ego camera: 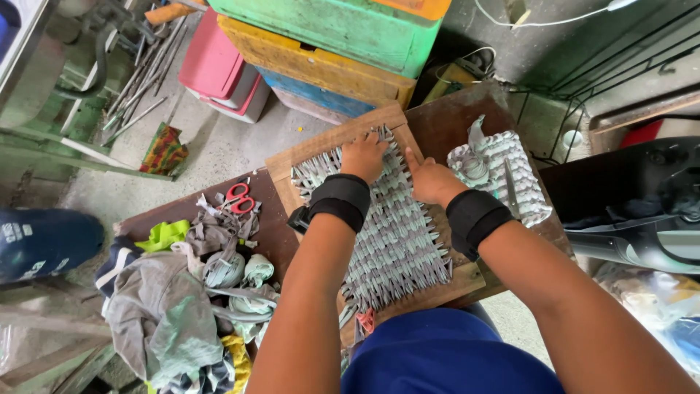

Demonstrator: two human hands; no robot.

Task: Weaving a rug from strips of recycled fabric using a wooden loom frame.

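Note:
A grey-green woven mat [397, 233] of cloth strips lies stretched on a wooden frame board [321, 146]. My left hand [363, 157] presses on the mat's far edge with fingers curled on the weave. My right hand [432, 181] rests beside it, index finger pointing along the far edge. Both wrists wear black bands. Neither hand holds a loose item.
A finished woven mat [503, 171] with a rolled strip and a blade lies to the right. Red-handled scissors [239, 197] and a heap of cloth scraps [182, 292] sit to the left. Stacked coloured crates [328, 44] stand beyond, and metal rods [142, 80] lie on the floor.

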